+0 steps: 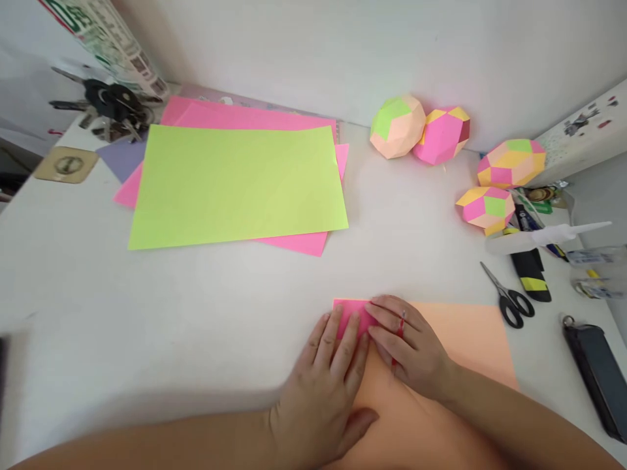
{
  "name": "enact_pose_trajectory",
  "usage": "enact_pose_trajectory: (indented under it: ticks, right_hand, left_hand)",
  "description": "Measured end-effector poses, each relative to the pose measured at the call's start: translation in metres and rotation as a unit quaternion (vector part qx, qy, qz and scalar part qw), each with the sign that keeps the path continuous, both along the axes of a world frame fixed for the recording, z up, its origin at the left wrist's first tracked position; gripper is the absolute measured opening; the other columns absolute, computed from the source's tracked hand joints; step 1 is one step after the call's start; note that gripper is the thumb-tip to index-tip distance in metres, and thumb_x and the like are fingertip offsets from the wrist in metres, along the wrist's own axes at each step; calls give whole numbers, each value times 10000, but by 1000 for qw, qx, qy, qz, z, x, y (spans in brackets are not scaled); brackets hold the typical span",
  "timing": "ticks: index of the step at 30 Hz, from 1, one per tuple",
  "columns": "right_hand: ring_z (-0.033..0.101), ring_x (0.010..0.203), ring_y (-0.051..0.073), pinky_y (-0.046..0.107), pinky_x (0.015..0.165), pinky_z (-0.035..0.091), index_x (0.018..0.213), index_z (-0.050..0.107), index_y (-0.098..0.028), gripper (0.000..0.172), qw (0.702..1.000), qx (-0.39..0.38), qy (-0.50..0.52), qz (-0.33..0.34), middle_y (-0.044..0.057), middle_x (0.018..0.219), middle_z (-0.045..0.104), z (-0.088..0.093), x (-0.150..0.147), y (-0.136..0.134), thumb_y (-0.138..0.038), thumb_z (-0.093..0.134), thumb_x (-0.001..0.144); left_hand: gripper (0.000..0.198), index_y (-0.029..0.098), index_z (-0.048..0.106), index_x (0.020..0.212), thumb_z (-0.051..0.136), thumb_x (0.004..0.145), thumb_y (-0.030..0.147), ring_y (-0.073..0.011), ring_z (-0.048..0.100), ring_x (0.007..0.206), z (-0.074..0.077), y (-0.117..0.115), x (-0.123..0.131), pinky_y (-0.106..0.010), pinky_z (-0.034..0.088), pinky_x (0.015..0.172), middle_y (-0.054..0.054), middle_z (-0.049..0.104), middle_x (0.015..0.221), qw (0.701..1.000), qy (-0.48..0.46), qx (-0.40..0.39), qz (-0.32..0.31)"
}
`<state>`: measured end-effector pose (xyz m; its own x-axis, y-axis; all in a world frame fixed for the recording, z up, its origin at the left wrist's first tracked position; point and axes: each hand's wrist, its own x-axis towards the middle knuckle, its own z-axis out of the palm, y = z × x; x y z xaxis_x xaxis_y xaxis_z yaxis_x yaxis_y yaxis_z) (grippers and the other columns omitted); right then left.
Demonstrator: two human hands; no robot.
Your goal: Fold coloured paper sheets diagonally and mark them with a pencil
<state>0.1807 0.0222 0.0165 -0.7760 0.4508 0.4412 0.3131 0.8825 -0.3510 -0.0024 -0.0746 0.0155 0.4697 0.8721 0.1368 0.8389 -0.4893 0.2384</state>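
Note:
A small pink paper piece (351, 312) lies along the top left edge of a large peach paper sheet (465, 333). My left hand (326, 378) lies flat over the pink piece, its fingers stretched and pressing on it, the thumb apart on the peach sheet. From the right, my right hand (411, 346) touches the pink piece's right edge with its bent fingertips. A slim red pen (400, 328) shows between its fingers, mostly hidden by them. Both hands cover parts of the pink piece.
A green sheet (240, 186) rests on pink sheets (304, 245) at the back. Faceted paper balls (398, 127) stand back right. Along the right side lie scissors (509, 301), a white nozzle bottle (529, 240), a cutter (531, 277) and a black case (600, 378). Keys (115, 101) sit back left.

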Motion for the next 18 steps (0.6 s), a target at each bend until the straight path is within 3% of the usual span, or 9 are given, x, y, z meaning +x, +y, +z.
enact_pose_trajectory:
  ticks: [10, 18]
  right_hand:
    - [565, 1156, 287, 503, 881, 565, 1000, 594, -110, 226, 1000, -4, -8, 9, 184, 1087, 676, 0, -1, 1, -6, 533, 809]
    - [574, 1150, 278, 498, 886, 565, 994, 594, -136, 208, 1000, -12, -10, 2, 169, 1092, 677, 1, -1, 1, -28, 546, 822]
  left_hand:
    - [795, 32, 446, 1353, 378, 860, 653, -467, 265, 1352, 2, -1, 3, -542, 151, 1104, -241, 367, 1450, 1000, 0, -9, 24]
    - [748, 72, 495, 1328, 350, 880, 653, -354, 401, 1282, 2, -7, 5, -482, 221, 1074, -197, 451, 1411, 999, 12, 2, 44]
